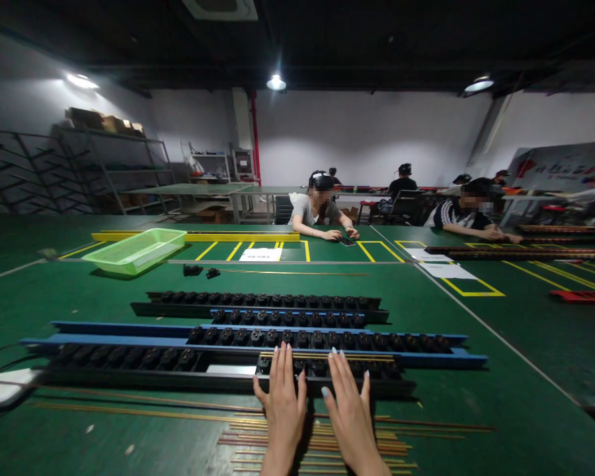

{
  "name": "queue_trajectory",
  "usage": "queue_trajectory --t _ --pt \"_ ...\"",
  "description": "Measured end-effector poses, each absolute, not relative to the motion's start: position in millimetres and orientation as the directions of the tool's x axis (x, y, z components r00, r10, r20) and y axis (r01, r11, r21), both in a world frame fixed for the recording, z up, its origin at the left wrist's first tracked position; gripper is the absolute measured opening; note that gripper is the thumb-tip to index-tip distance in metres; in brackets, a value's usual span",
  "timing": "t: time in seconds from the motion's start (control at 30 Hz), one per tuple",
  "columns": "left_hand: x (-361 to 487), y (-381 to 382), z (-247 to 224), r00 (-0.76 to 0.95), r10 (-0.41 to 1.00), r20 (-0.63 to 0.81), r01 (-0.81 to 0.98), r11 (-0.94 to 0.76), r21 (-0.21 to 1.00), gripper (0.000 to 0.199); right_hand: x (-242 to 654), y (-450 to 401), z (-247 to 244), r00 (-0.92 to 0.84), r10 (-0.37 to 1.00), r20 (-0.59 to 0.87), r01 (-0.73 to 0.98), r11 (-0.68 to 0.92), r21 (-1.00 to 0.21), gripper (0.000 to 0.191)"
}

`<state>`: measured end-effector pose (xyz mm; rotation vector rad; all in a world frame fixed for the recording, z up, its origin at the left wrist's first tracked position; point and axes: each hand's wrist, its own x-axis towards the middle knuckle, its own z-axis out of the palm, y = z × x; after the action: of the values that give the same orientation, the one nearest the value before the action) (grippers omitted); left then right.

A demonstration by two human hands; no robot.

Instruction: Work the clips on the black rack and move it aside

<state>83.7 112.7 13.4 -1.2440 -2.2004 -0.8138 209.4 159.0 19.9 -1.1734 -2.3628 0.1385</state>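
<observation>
Both hands reach forward side by side over the nearest black channel rail [143, 375], palms down. My left hand [282, 413] has its fingers stretched out, thumb apart, fingertips by the thin brass rods [371, 357] lying along the black socket modules [171, 357]. My right hand [350, 413] lies flat in the same way a little to the right, fingers out at the same rods. Whether the fingertips press on the rods I cannot tell. Below the wrists, several loose brass and copper-coloured rods [391, 446] are spread on the green table [476, 396].
Beyond is a blue channel rail [123, 337] with black modules, then another black rail [178, 309]. A green basket [139, 254] and a yellow rail [242, 237] lie farther back. A white device [7, 390] sits at left. A person [317, 208] handles a phone [347, 242] opposite.
</observation>
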Motion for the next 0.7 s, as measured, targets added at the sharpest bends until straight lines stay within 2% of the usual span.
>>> queue_trajectory --t 0.7 --pt "68.7 112.3 9.2 -0.540 0.542 0.644 0.833 0.452 0.319 0.054 207.7 158.5 19.9 -0.497 0.770 0.401 0.718 0.624 -0.308 0.053"
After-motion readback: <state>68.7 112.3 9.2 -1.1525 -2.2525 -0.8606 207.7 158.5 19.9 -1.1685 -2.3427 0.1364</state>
